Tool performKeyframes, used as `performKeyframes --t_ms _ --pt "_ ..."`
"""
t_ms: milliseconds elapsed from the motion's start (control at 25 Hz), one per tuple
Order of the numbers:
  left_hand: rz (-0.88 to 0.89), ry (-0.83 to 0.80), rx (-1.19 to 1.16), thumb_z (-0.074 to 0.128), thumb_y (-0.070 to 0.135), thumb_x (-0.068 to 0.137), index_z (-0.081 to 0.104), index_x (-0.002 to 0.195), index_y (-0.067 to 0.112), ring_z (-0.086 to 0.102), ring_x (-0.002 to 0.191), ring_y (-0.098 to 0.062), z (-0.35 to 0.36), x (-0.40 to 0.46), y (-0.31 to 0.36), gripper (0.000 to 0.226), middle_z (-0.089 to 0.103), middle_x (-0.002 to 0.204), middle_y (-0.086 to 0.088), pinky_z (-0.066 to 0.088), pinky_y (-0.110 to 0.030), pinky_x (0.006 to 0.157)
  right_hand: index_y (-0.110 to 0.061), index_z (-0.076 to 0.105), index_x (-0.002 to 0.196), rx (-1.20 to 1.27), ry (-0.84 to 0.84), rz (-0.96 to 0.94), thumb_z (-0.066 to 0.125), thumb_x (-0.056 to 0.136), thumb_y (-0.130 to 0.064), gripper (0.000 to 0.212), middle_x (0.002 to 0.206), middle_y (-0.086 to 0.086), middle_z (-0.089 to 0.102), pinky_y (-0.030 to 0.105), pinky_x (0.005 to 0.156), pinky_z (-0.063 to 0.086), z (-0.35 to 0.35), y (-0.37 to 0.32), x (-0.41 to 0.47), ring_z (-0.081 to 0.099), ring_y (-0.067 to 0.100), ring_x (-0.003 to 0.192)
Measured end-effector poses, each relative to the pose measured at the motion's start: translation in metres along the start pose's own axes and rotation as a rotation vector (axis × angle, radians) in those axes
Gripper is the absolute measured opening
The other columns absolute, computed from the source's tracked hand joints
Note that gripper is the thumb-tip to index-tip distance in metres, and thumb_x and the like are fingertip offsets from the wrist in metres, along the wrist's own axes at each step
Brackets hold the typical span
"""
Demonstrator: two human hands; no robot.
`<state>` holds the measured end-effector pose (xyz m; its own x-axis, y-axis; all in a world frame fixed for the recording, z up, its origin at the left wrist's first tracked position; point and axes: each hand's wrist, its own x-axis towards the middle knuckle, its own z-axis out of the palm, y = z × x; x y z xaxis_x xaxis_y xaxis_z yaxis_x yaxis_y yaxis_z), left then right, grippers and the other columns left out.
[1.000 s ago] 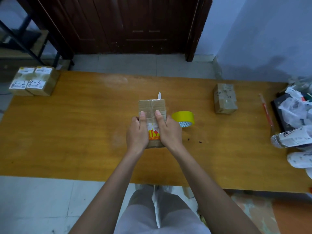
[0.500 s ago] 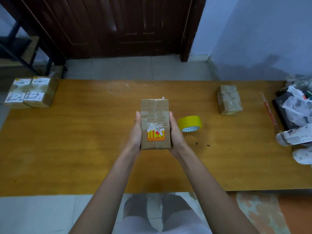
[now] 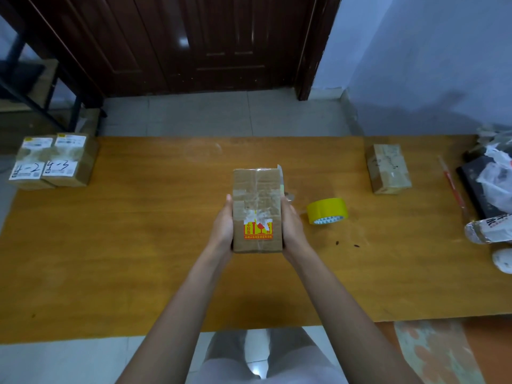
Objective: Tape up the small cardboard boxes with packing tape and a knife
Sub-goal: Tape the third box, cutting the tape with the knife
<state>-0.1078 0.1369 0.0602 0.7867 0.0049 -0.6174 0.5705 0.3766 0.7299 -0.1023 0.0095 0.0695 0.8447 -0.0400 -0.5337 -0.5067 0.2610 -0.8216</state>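
I hold a small cardboard box [image 3: 257, 200] with old clear tape and a red-and-yellow sticker on top, over the middle of the wooden table [image 3: 138, 259]. My left hand [image 3: 223, 228] grips its left side and my right hand [image 3: 293, 228] its right side. The fingers of both go under the box, out of sight. A knife [image 3: 281, 176] shows only its pale blade past the box's right edge. The yellow tape roll [image 3: 327, 210] lies on its side just right of my right hand. Another small taped box [image 3: 388, 169] sits at the far right.
Two labelled boxes [image 3: 52, 162] stand side by side at the table's far left corner. A thin red stick [image 3: 453, 187], plastic bags [image 3: 496, 173] and a lying bottle [image 3: 487, 230] crowd the right end. A dark door stands beyond the table.
My thumbs have come off the top of the box and both hands now grip its sides. The box stays between them over the table's middle.
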Motion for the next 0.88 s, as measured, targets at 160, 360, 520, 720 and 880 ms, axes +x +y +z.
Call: performKeyframes --t_ms 160,360,520,720,880 --pt "0.037 -0.130 -0.088 0.026 0.062 0.097 0.066 0.120 0.021 0.068 0.109 -0.025 0.002 0.004 0.007 0.062 0.071 0.117 -0.008 0.058 -0.032 0.078 -0.025 0.075 0.101 0.029 -0.096 -0.028 0.041 0.096 -0.055 0.046 0.107 0.006 0.074 0.025 0.076 0.057 0.006 -0.009 0.002 0.070 0.019 0.101" --pt "0.027 -0.048 -0.072 0.032 0.045 0.104 0.077 0.097 0.020 0.073 0.092 -0.025 0.004 0.008 0.006 0.052 0.075 0.101 -0.009 0.058 -0.030 0.065 -0.015 0.074 0.102 0.003 -0.037 -0.089 0.045 0.095 -0.055 0.050 0.096 0.008 0.076 0.024 0.067 0.056 0.001 -0.003 0.004 0.073 0.020 0.090" --pt "0.001 0.077 -0.019 0.035 0.037 0.105 0.077 0.082 0.018 0.074 0.077 -0.022 0.004 0.010 0.001 0.052 0.076 0.088 -0.008 0.057 -0.028 0.056 -0.020 0.076 0.075 -0.115 0.062 -0.107 0.045 0.101 -0.040 0.045 0.079 0.004 0.075 0.031 0.067 0.056 -0.003 -0.004 0.006 0.073 0.018 0.075" --pt "0.074 0.053 0.124 0.024 0.058 0.100 0.067 0.110 0.022 0.072 0.095 -0.017 0.004 0.008 0.004 0.058 0.074 0.106 -0.004 0.057 -0.037 0.082 -0.024 0.072 0.105 -0.327 -0.019 -0.082 0.040 0.094 -0.062 0.051 0.100 -0.003 0.074 0.032 0.083 0.054 -0.006 -0.013 0.006 0.069 0.013 0.096" --pt "0.147 0.159 0.393 0.052 0.062 0.089 0.052 0.125 0.017 0.067 0.101 -0.021 0.009 0.009 -0.009 0.058 0.067 0.113 -0.003 0.056 -0.041 0.086 -0.030 0.060 0.109 -0.474 -0.016 -0.154 0.065 0.085 -0.056 0.036 0.096 -0.015 0.069 0.021 0.074 0.053 -0.001 0.000 0.005 0.067 0.002 0.090"
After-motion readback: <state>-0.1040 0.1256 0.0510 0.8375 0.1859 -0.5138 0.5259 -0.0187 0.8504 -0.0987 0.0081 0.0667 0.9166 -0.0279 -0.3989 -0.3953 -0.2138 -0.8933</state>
